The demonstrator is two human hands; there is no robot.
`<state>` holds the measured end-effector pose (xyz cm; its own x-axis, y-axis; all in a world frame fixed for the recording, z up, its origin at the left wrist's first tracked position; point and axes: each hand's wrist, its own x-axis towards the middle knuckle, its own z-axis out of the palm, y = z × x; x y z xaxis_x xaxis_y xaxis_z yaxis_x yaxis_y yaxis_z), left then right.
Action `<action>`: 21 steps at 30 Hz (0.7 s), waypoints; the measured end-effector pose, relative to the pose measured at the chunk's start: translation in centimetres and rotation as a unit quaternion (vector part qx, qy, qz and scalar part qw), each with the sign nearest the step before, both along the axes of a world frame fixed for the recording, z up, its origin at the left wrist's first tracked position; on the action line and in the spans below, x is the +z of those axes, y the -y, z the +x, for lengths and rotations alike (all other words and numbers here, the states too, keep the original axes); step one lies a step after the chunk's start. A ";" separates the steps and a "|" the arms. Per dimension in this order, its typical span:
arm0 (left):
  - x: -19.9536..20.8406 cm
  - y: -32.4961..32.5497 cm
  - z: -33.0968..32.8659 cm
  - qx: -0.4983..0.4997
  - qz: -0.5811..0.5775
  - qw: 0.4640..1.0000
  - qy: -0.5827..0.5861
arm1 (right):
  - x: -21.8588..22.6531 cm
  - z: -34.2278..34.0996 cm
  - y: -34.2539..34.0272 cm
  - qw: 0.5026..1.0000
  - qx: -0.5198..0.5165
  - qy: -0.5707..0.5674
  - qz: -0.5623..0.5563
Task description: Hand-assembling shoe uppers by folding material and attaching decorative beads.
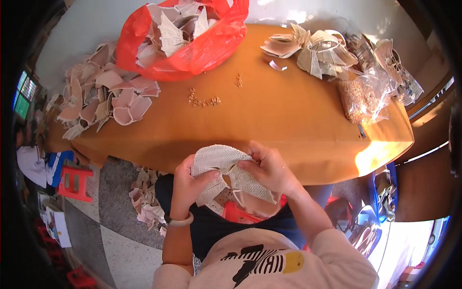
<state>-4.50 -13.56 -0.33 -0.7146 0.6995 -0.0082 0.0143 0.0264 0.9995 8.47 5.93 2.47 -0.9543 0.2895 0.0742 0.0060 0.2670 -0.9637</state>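
Observation:
In front of my lap, just off the table's near edge, I hold a cream woven-textured piece [216,159] that looks like a shoe upper. My left hand [188,180] grips its left side, thumb on the front face and fingers behind. The upper right part is pinched by my right hand [269,168], its thumb near the middle opening. Below hangs a pinkish-beige lining part [257,204] with a thin strap. Whether anything small is in my right fingertips, I cannot tell.
Small gold metal bits [204,101] lie on the orange-brown table cover [269,111]. A red plastic bag [183,65] holds similar pieces, with piles left [132,106] and right [327,53]. A clear bag of gold bits [361,98] sits at right. A red stool [76,184] stands left.

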 end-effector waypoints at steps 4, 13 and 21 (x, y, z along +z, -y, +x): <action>0.7 0.5 1.8 0.176 -0.137 0.963 -0.150 | -1.0 -0.7 -0.3 0.998 -0.035 0.004 -0.046; -1.3 1.8 4.2 0.093 -0.013 0.953 -0.287 | 2.2 -3.2 2.6 0.959 0.105 0.087 -0.249; -1.5 0.6 1.9 0.229 0.206 0.908 0.283 | -0.6 -13.8 -6.2 0.955 -0.154 -0.018 0.252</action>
<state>-2.56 -14.12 -1.87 -0.8947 0.3569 -0.2687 -0.4221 -0.4785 0.7699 -5.30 12.09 1.87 -0.8237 0.4747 0.3100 0.1279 0.6883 -0.7141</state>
